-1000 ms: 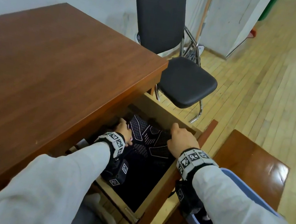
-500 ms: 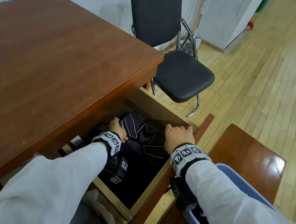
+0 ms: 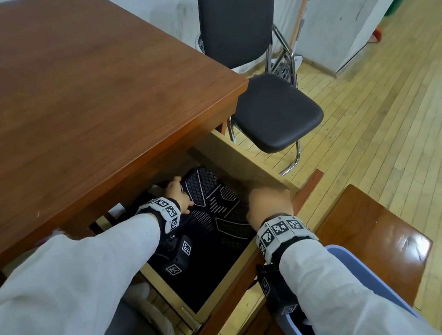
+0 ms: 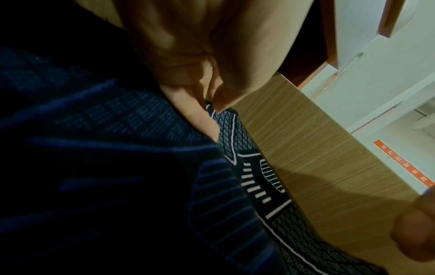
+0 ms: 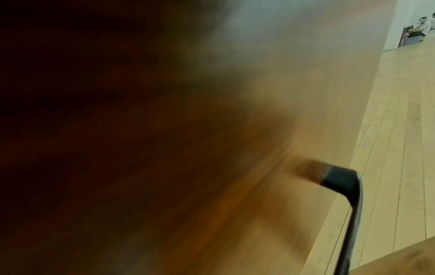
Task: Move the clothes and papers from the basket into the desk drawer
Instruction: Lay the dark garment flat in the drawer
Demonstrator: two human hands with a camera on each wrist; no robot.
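A dark garment [image 3: 214, 223] with a white line pattern lies spread in the open desk drawer [image 3: 245, 168]. My left hand [image 3: 178, 195] is at the garment's far left edge, just under the desk top. In the left wrist view, thumb and forefinger [image 4: 200, 119] pinch that edge of the garment [image 4: 247, 167]. My right hand [image 3: 266, 202] reaches into the drawer's far right corner. Its fingers point down out of sight. The blue basket [image 3: 369, 278] stands at my right, under my right forearm, with something dark inside.
The brown desk top [image 3: 80, 106] overhangs the drawer's left part. A black chair [image 3: 274, 112] stands beyond the drawer. The basket rests on a glossy wooden bench [image 3: 376, 230]. The drawer's front panel carries a dark metal handle [image 5: 348, 186]. Wooden floor extends to the right.
Both hands have edged slightly toward the drawer's far wall, staying on the garment. The garment remains in the drawer. My head view has shifted a little.
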